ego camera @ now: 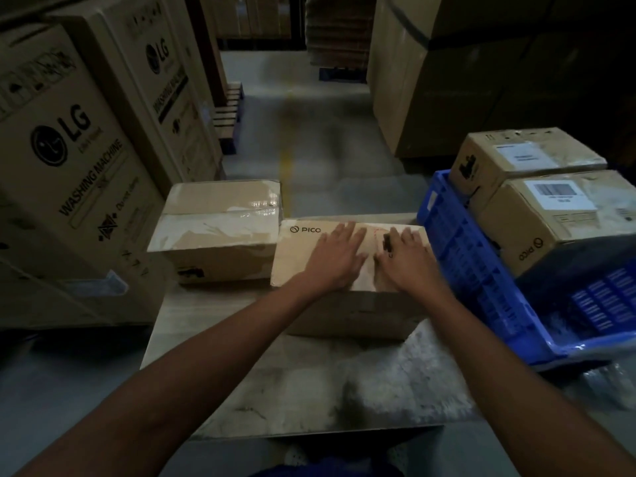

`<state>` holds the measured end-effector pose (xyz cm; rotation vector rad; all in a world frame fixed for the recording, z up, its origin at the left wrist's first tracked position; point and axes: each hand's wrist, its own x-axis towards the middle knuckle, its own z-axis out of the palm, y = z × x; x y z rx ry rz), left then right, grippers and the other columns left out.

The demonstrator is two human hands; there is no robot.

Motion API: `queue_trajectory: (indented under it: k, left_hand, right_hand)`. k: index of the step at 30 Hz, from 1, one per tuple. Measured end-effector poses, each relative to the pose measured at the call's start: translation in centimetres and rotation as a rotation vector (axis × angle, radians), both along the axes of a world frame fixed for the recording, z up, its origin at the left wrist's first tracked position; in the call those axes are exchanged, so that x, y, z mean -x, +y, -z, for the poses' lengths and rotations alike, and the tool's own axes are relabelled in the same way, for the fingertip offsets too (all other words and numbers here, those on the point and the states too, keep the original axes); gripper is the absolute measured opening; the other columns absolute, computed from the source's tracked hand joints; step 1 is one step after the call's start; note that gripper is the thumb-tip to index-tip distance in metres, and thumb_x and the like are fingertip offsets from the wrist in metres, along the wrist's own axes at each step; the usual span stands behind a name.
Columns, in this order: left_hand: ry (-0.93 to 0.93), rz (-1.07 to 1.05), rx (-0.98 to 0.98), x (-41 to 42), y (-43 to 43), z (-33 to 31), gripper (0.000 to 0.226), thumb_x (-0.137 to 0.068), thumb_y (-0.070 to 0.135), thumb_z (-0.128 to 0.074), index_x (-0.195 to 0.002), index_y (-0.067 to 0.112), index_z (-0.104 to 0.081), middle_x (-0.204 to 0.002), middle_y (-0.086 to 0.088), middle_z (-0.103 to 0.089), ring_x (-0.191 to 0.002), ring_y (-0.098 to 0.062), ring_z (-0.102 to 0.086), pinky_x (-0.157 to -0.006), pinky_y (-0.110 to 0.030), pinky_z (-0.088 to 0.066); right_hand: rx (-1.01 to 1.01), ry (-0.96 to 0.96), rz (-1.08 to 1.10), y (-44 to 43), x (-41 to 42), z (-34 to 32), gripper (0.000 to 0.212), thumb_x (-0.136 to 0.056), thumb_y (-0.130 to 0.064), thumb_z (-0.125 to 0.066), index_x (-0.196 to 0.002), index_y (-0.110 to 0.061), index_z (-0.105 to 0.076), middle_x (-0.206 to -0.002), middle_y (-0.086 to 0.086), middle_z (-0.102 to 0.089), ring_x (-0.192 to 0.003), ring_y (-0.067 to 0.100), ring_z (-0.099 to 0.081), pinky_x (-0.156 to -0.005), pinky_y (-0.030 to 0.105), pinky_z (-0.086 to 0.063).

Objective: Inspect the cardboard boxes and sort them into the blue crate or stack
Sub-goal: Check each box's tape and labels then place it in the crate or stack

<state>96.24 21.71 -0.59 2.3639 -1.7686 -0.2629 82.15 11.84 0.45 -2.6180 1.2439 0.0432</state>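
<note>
A cardboard box marked PICO (pixel 299 249) lies on a low grey table (pixel 309 383) in front of me. My left hand (pixel 335 258) and my right hand (pixel 407 259) both rest flat on its top, fingers straight, side by side. A second, taped box (pixel 220 228) stands just left of it, touching it. To the right sits the blue crate (pixel 461 256), tilted, with two cardboard boxes inside: a near one (pixel 557 218) with a barcode label and a far one (pixel 523 160) with a white label.
Tall LG washing machine cartons (pixel 69 160) wall off the left side. Large cartons (pixel 447 80) stand at the back right. An aisle of grey floor (pixel 303 132) with a yellow line runs ahead between them. Pallets (pixel 230 115) lie at the left of the aisle.
</note>
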Motion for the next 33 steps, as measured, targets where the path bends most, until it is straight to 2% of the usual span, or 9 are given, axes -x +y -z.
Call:
queue_trajectory:
  k: [3, 8, 13, 18, 22, 26, 28, 30, 33]
  left_hand:
    - [-0.018, -0.003, -0.071, 0.7, -0.5, 1.1, 0.059, -0.107, 0.047, -0.021, -0.160, 0.025, -0.010, -0.168, -0.006, 0.002, -0.155, -0.027, 0.003, -0.123, -0.056, -0.002]
    - [-0.042, 0.004, -0.104, 0.2, -0.8, 1.1, 0.060, -0.106, 0.051, -0.021, -0.160, 0.028, -0.009, -0.168, -0.004, 0.005, -0.155, -0.026, 0.005, -0.123, -0.055, -0.002]
    - [-0.037, 0.002, -0.011, 0.6, 0.6, 0.7, 0.069, -0.103, 0.058, -0.029, -0.160, 0.027, -0.008, -0.168, -0.004, 0.001, -0.155, -0.024, 0.003, -0.122, -0.055, -0.002]
    - [-0.058, 0.006, -0.087, 1.2, 2.2, 1.8, 0.067, -0.100, 0.064, -0.016, -0.158, 0.037, 0.003, -0.166, -0.005, 0.015, -0.153, -0.026, 0.014, -0.120, -0.063, 0.003]
    - [-0.013, -0.054, -0.071, 0.1, 1.5, 1.4, 0.076, -0.096, 0.071, -0.026, -0.158, 0.036, 0.002, -0.167, -0.004, 0.013, -0.154, -0.028, 0.012, -0.119, -0.063, 0.003]
    - [0.044, -0.447, 0.072, -3.5, 2.2, 0.5, 0.070, -0.098, 0.065, -0.036, -0.156, 0.031, -0.020, -0.166, -0.011, -0.010, -0.152, -0.039, -0.004, -0.117, -0.064, -0.010]
    - [0.194, -0.564, 0.110, -4.8, 2.6, 0.2, 0.066, -0.099, 0.058, -0.042, -0.155, 0.028, -0.024, -0.164, -0.016, -0.013, -0.148, -0.045, -0.014, -0.115, -0.063, -0.020]
    - [0.302, -0.605, 0.164, -5.4, 2.8, 0.1, 0.063, -0.099, 0.053, -0.046, -0.154, 0.026, -0.029, -0.158, -0.020, -0.023, -0.140, -0.046, -0.029, -0.111, -0.056, -0.033]
    - [0.375, -0.641, 0.241, -5.0, 3.2, -0.5, 0.060, -0.099, 0.052, -0.048, -0.152, 0.027, -0.034, -0.151, -0.020, -0.030, -0.135, -0.044, -0.035, -0.107, -0.051, -0.037]
  right_hand:
    - [0.037, 0.068, -0.039, -0.5, 0.5, 0.8, 0.071, -0.105, -0.054, -0.024, -0.162, -0.014, -0.011, -0.169, 0.015, -0.006, -0.156, 0.030, -0.006, -0.125, 0.049, -0.012]
    - [0.050, 0.074, -0.069, -1.2, 0.8, 1.2, 0.074, -0.103, -0.060, -0.024, -0.162, -0.018, -0.010, -0.169, 0.013, -0.004, -0.156, 0.028, -0.005, -0.126, 0.046, -0.010]
    - [-0.109, -0.019, -0.060, -1.3, 1.8, 0.0, 0.071, -0.103, -0.057, -0.036, -0.162, -0.025, -0.013, -0.170, 0.009, -0.003, -0.156, 0.026, -0.003, -0.124, 0.051, -0.007]
    - [0.025, 0.064, -0.112, 0.9, 3.8, 1.8, 0.068, -0.103, -0.060, -0.021, -0.161, -0.031, 0.000, -0.169, 0.004, 0.008, -0.155, 0.022, 0.012, -0.124, 0.055, 0.001]
    - [-0.030, 0.005, -0.075, 0.4, 3.5, 1.4, 0.070, -0.102, -0.061, -0.031, -0.161, -0.031, -0.009, -0.170, 0.005, 0.006, -0.155, 0.023, 0.010, -0.125, 0.054, -0.002]
    - [-0.219, -0.334, 0.282, 1.1, 3.1, 0.2, 0.076, -0.094, -0.043, -0.065, -0.158, -0.029, -0.026, -0.170, 0.006, -0.002, -0.155, 0.028, -0.011, -0.118, 0.052, -0.027]
    - [-0.327, -0.516, 0.419, 0.6, 2.8, -0.5, 0.074, -0.095, -0.031, -0.068, -0.157, -0.025, -0.029, -0.165, 0.009, -0.022, -0.143, 0.027, -0.038, -0.097, 0.039, -0.049]
    - [-0.383, -0.588, 0.404, 0.0, 2.6, -0.5, 0.070, -0.095, -0.025, -0.068, -0.156, -0.022, -0.033, -0.149, 0.005, -0.045, -0.121, 0.018, -0.054, -0.073, 0.023, -0.046]
    - [-0.391, -0.682, 0.360, 0.0, 2.8, -0.6, 0.062, -0.094, -0.020, -0.069, -0.149, -0.020, -0.041, -0.138, 0.004, -0.055, -0.113, 0.014, -0.058, -0.070, 0.020, -0.043]
